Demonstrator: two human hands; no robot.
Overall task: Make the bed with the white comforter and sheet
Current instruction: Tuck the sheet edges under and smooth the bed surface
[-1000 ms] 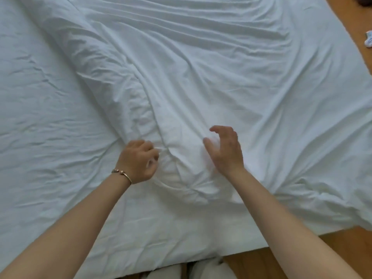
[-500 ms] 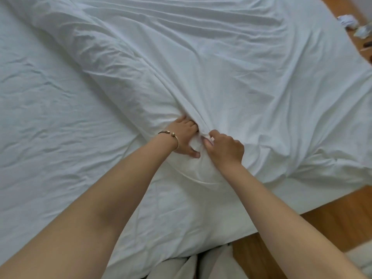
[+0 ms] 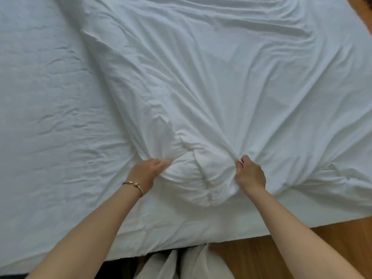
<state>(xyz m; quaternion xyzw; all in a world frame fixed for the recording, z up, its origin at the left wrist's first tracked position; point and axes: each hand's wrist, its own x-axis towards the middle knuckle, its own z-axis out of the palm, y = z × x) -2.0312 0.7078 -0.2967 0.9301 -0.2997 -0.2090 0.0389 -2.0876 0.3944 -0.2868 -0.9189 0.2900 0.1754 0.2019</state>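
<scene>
White cotton covers everything, so take the bunched lump of the comforter (image 3: 201,174) as the landmark: it sits near the bed's near edge, between the two hands. Left of the lump, the fitted sheet (image 3: 50,117) lies bare and creased, and that side, it seems, has yet to be covered. Just left of the lump, the left hand (image 3: 148,170) grips a fold of comforter fabric, fingers curled into the cloth and pointing right toward the lump, thumb side hidden; a thin bracelet (image 3: 133,185) rings the wrist, and the forearm runs down to the lower left. Just right of the lump, the right hand (image 3: 249,174) pinches a gather of fabric, its knuckles up and its fingertips tucked under, with taut creases fanning up and away from the grip. Its forearm runs down to the lower right, above the wooden floor (image 3: 302,248).

The step in hand looks like spreading the bunched corner. To do it well, I judge that both grips should hold the edge rather than loose cover, pull apart evenly, then draw the left side out over the bare sheet. Uneven pulling would likely leave the filling clumped inside.
</scene>
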